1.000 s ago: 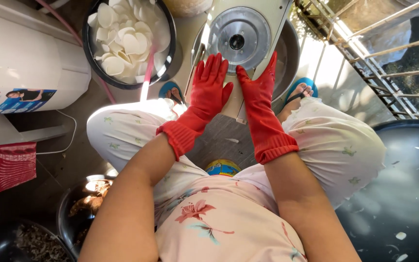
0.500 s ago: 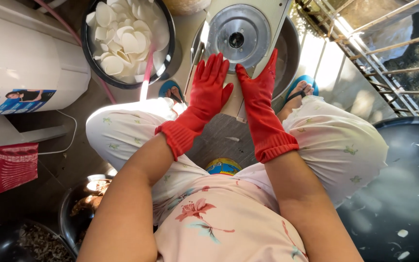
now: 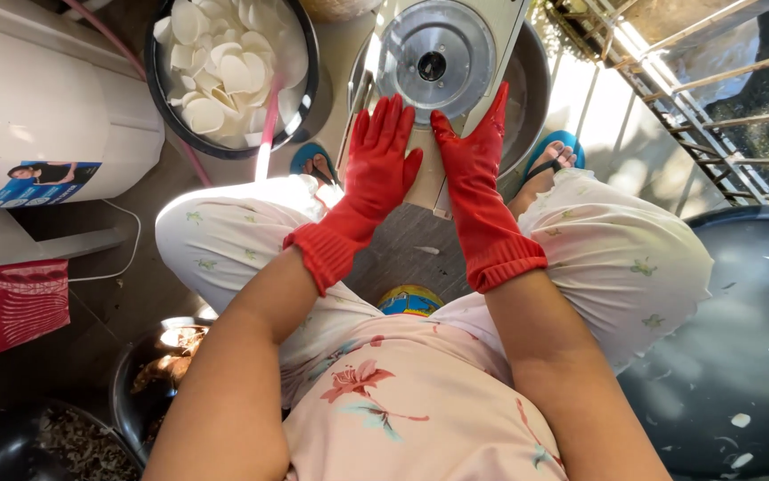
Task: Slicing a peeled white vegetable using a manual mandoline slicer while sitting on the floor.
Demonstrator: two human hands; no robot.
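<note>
Both open red-gloved hands [image 3: 429, 160] have crept up the slicer's [image 3: 435, 62] shiny round blade.

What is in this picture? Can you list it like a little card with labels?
left hand: red glove, flat on the pale slicing machine, fingers spread
right hand: red glove, flat on the same machine, beside the left hand
round metal blade: just past the fingertips
black bowl: left of the machine, full of white round slices
dark tub: on the right, water with a few white bits
clothes: pale flowered trousers, blue sandals
</note>
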